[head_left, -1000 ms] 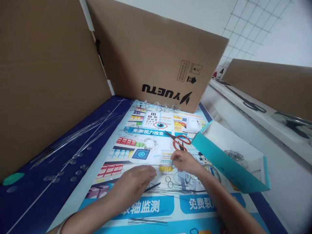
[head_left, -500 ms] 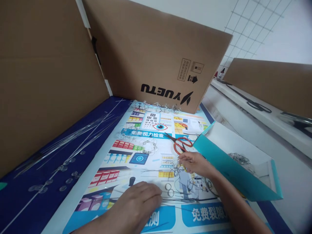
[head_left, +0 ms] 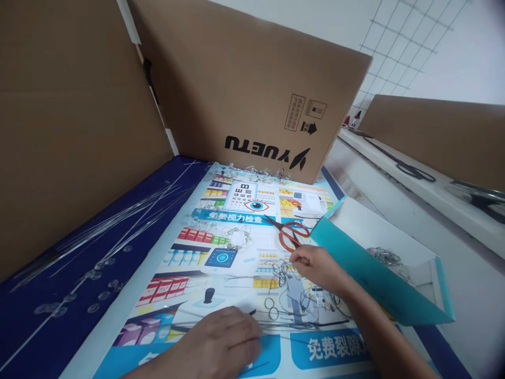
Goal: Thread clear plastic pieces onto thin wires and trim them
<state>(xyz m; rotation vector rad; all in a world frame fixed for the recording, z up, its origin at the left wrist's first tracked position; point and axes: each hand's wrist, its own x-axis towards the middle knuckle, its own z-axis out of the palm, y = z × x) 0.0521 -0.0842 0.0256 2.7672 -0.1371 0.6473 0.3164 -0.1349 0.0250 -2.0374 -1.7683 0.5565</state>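
My left hand (head_left: 229, 337) rests low over the printed sheet, palm down with its fingers curled. Thin dark wires (head_left: 292, 325) run rightward from beside its fingertips; whether the fingers grip them is hidden. My right hand (head_left: 317, 267) has its thumb and fingers pinched together, just below the red-handled scissors (head_left: 294, 235). What it pinches, if anything, cannot be made out. The scissors lie on the sheet with their dark blades pointing up and left. Below my right hand lie tangled wire pieces (head_left: 283, 273) and small wire rings (head_left: 272, 308).
A teal box (head_left: 355, 268) at right holds a heap of silvery wire (head_left: 384, 256). Clear beads (head_left: 94, 273) and long wires (head_left: 106, 216) lie on the blue surface at left. A bead ring (head_left: 239, 237) lies mid-sheet. Cardboard panels (head_left: 252, 79) stand behind and left.
My right hand has drawn slightly down and right, its fingers curling in more. My left hand's fingers are more curled. The whole view has shifted a little.
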